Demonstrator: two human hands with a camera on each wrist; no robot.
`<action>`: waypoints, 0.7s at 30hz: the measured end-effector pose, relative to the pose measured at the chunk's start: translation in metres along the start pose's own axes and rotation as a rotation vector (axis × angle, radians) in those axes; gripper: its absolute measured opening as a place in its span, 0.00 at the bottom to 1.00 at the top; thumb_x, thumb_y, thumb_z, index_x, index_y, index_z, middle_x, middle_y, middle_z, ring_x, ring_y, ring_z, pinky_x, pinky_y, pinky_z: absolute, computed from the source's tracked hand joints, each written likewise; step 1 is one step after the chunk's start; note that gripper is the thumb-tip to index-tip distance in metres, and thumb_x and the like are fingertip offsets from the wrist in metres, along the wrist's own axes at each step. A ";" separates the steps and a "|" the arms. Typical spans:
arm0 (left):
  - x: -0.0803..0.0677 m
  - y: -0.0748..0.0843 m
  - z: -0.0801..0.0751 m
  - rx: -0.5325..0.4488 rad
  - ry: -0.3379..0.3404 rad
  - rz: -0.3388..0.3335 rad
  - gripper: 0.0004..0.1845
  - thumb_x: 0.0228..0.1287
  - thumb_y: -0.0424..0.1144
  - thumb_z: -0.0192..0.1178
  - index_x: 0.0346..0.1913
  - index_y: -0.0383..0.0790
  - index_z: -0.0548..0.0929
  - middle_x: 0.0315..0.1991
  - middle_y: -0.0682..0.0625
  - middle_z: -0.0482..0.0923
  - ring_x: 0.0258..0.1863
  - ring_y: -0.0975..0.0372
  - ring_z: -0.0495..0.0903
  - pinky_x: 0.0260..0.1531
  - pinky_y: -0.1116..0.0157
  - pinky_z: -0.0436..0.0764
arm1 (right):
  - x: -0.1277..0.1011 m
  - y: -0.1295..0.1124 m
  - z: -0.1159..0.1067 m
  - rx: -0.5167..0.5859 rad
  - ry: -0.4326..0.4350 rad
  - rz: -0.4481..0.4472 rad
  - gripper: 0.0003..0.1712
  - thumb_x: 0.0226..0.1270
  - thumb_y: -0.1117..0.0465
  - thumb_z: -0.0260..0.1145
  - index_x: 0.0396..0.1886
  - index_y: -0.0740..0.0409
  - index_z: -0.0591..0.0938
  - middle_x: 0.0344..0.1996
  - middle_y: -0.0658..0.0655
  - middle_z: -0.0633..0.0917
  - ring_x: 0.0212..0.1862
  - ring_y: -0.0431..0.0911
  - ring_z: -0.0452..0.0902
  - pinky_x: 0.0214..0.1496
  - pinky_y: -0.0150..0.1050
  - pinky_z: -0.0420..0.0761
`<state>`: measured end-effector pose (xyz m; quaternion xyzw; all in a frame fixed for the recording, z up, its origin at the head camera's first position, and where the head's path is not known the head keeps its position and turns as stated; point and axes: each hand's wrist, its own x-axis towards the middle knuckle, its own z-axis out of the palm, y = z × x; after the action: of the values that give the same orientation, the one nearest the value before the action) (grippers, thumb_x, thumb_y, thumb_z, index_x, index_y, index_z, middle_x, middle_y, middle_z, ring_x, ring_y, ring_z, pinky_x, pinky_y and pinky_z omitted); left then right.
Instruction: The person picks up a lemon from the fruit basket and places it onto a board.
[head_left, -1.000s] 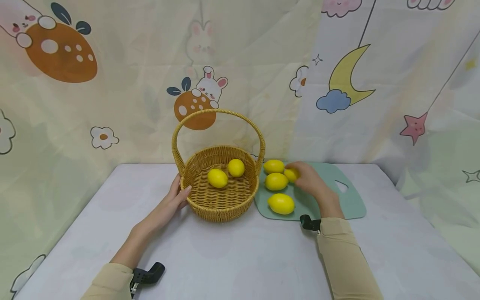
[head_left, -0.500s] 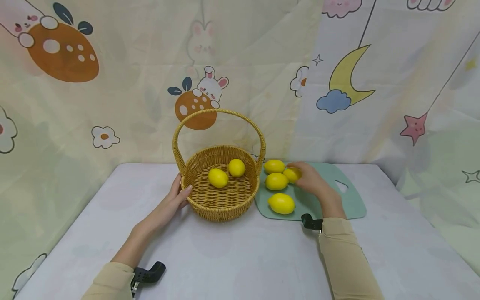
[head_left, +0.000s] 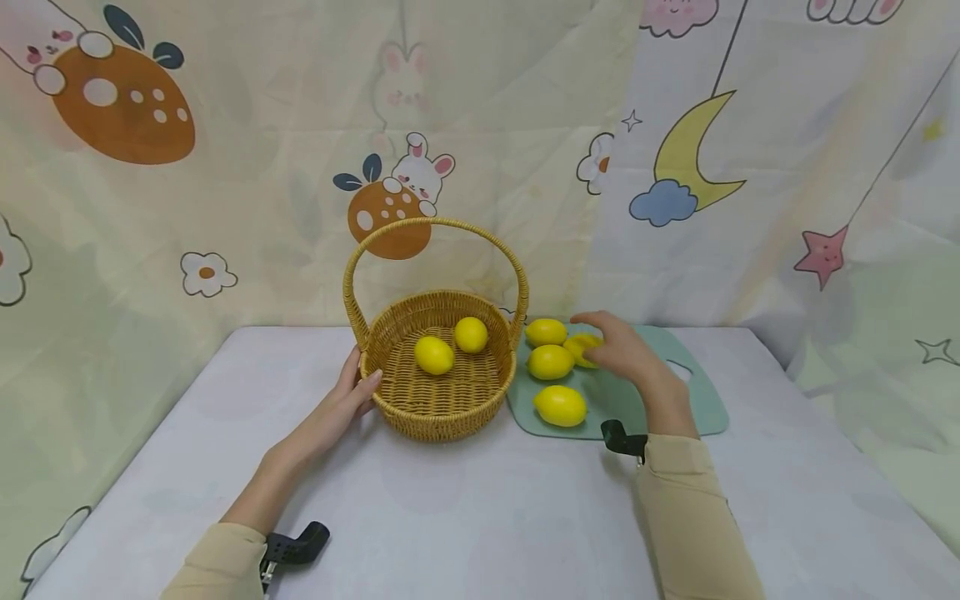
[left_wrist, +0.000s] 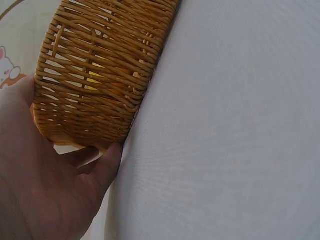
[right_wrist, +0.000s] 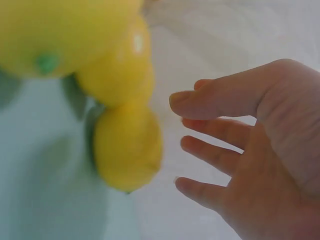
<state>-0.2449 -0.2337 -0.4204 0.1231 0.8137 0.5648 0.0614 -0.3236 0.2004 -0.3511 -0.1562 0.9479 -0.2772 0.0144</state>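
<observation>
My left hand (head_left: 347,398) holds the left side of a round wicker basket (head_left: 442,427) with a tall hoop handle; the thumb is at its rim and, in the left wrist view, fingers reach to its base. Inside the basket lie two yellow lemons, the left lemon (head_left: 434,356) and the right lemon (head_left: 471,335). My right hand (head_left: 628,354) hovers above a green cutting board (head_left: 708,404), fingers spread and holding nothing. Closest to it is a lemon (head_left: 581,349), partly behind the thumb. In the right wrist view, a gap shows between the fingers and the lemons (right_wrist: 128,147).
More lemons sit on the board: a back lemon (head_left: 546,332), a middle lemon (head_left: 551,362) and a front lemon (head_left: 560,406). A white-covered table (head_left: 480,517) carries everything. A printed cloth (head_left: 285,167) hangs behind its far edge.
My right hand has let go of the lemon it was grasping; its fingers have spread and lifted slightly. That lemon stays on the board. The left hand and basket hold still.
</observation>
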 end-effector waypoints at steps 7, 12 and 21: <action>0.001 -0.001 -0.001 0.001 -0.002 -0.016 0.41 0.75 0.65 0.40 0.76 0.70 0.24 0.82 0.48 0.30 0.80 0.51 0.48 0.74 0.50 0.63 | -0.008 -0.029 -0.010 -0.039 -0.031 -0.040 0.31 0.67 0.67 0.59 0.71 0.56 0.71 0.71 0.62 0.70 0.74 0.61 0.60 0.75 0.64 0.62; 0.002 0.000 -0.001 -0.014 -0.003 -0.009 0.42 0.75 0.65 0.40 0.76 0.69 0.25 0.82 0.48 0.30 0.80 0.50 0.49 0.74 0.50 0.63 | -0.016 -0.047 -0.017 -0.040 -0.064 -0.050 0.31 0.69 0.64 0.61 0.71 0.54 0.71 0.72 0.61 0.70 0.73 0.62 0.61 0.73 0.65 0.64; 0.001 0.001 -0.001 -0.015 -0.007 0.002 0.41 0.76 0.64 0.40 0.77 0.67 0.26 0.82 0.47 0.33 0.79 0.49 0.52 0.73 0.49 0.64 | -0.031 -0.085 -0.016 -0.020 -0.129 -0.108 0.29 0.70 0.61 0.62 0.71 0.48 0.72 0.67 0.57 0.76 0.68 0.59 0.69 0.66 0.60 0.75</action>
<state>-0.2455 -0.2342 -0.4190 0.1256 0.8089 0.5707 0.0644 -0.2718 0.1499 -0.2941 -0.2249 0.9379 -0.2575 0.0587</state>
